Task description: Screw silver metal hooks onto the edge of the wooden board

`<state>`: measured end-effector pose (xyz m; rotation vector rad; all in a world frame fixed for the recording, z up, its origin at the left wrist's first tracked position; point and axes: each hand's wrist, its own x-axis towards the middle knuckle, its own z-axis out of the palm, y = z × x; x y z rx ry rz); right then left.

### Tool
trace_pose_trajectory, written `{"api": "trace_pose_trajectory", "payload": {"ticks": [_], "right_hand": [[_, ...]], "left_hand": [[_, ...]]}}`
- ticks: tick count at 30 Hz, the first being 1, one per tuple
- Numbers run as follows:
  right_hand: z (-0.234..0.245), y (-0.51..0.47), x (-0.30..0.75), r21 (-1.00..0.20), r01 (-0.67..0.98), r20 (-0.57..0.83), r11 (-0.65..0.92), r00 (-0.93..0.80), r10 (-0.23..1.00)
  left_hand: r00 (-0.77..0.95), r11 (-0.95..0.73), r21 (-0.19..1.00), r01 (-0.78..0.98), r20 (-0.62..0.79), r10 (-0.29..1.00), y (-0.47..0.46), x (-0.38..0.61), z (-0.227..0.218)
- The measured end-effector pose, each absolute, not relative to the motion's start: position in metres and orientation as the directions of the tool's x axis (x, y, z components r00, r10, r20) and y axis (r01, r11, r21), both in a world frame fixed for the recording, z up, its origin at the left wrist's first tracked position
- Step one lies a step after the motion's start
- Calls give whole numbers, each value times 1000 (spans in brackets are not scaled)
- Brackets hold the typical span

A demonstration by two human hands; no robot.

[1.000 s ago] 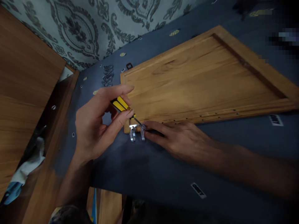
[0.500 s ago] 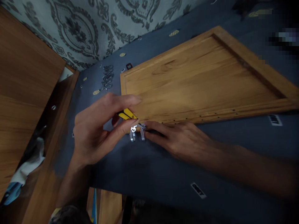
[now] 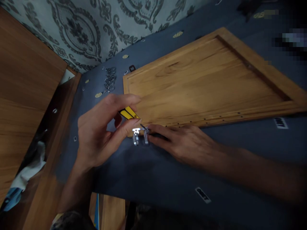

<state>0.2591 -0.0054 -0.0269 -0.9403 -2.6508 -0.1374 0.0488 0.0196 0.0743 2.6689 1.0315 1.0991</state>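
Note:
My left hand [image 3: 100,127] is closed in a pinch around the yellow and black handle of a screwdriver [image 3: 129,112]. The thin dark shaft points down to the right, and its tip meets the right part of a shiny metal double hook [image 3: 136,131]. That hook sits at the near left corner of a framed wooden panel [image 3: 192,76], its two prongs hanging over the near edge. From the right, my right hand [image 3: 182,140] has thumb and fingers closed at the hook's right end. Those fingertips partly cover the hook and the panel's edge.
Several metal hooks [image 3: 110,78] lie in a row on the dark blue cloth [image 3: 155,172], left of the panel. Small dark holes run along the panel's near frame. A wooden cabinet [image 3: 26,64] stands at the left, and a patterned wall [image 3: 79,28] rises behind.
My left hand has shifted slightly up and tilted the screwdriver, so more of its shaft and the hook's left plate show. My right hand has stayed in place.

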Motion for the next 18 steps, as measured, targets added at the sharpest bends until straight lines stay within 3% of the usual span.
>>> {"api": "trace_pose_trajectory", "payload": {"ticks": [5, 18], "right_hand": [[-29, -5, 259, -10, 631, 373, 776, -717, 589], [-19, -7, 258, -14, 633, 245, 774, -748, 616]], "left_hand": [[560, -798, 255, 546, 597, 574, 23, 49, 76], [496, -763, 258, 593, 630, 598, 20, 52, 72]]}}
